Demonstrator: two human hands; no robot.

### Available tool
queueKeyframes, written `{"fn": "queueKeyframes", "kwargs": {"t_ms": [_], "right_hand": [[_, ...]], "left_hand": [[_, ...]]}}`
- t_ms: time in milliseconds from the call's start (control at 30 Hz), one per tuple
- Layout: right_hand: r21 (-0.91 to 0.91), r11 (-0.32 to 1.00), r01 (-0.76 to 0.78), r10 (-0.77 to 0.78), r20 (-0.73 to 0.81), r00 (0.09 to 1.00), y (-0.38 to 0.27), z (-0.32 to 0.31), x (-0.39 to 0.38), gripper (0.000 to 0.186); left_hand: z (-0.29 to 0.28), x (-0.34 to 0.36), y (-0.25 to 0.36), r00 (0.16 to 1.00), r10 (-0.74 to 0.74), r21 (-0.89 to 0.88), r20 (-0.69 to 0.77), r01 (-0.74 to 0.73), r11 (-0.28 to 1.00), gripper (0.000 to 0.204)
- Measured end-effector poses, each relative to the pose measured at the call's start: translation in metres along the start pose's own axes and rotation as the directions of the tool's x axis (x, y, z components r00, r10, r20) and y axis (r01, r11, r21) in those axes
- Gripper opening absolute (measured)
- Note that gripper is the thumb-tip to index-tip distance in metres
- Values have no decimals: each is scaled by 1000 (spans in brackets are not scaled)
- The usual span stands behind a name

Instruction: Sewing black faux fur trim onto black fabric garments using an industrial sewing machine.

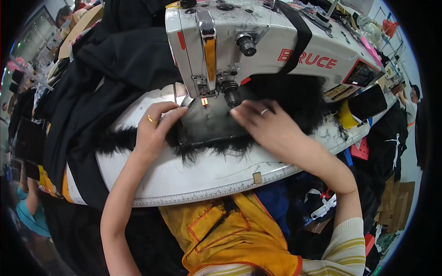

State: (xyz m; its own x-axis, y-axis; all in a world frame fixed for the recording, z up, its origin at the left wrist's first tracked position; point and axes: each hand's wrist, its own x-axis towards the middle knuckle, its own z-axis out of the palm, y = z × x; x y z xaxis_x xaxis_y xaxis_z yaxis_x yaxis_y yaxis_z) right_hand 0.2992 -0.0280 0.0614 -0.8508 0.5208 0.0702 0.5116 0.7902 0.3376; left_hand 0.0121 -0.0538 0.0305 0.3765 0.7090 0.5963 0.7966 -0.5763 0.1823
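A black furry fabric piece, its smoother dark back facing up, lies beneath the needle area of a white sewing machine. Long fur fringes its near edge. My left hand, with a gold ring, is closed at the left edge of this piece, thumb and forefinger pinched together just left of the lit needle. Stretched across the right side of the fabric is my right hand, fingers slightly blurred and extended toward the machine's black knob. The thumb of that hand is hidden.
Black cloth is heaped at the left and hangs over the white table. A measuring tape runs along the table's near edge. A dark phone-like slab leans on a yellow holder at right. Other people work at both sides.
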Motion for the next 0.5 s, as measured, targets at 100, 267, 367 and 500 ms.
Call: {"fn": "queueKeyframes", "kwargs": {"t_ms": [100,267,367,500], "right_hand": [[265,953,145,-119,-111,987,-12,-4,20,55],[503,864,25,1,-50,999,-11,25,38,49],[390,920,32,32,-156,987,-8,45,41,41],[337,941,42,38,-226,973,-10,56,48,27]], "left_hand": [[3,1,-11,996,76,-97,48,-72,993,22],[-2,18,-18,918,308,38,249,-327,944,21],[0,26,-23,925,334,-48,179,-331,942,19],[-7,21,-27,884,383,-93,267,-372,923,17]]}}
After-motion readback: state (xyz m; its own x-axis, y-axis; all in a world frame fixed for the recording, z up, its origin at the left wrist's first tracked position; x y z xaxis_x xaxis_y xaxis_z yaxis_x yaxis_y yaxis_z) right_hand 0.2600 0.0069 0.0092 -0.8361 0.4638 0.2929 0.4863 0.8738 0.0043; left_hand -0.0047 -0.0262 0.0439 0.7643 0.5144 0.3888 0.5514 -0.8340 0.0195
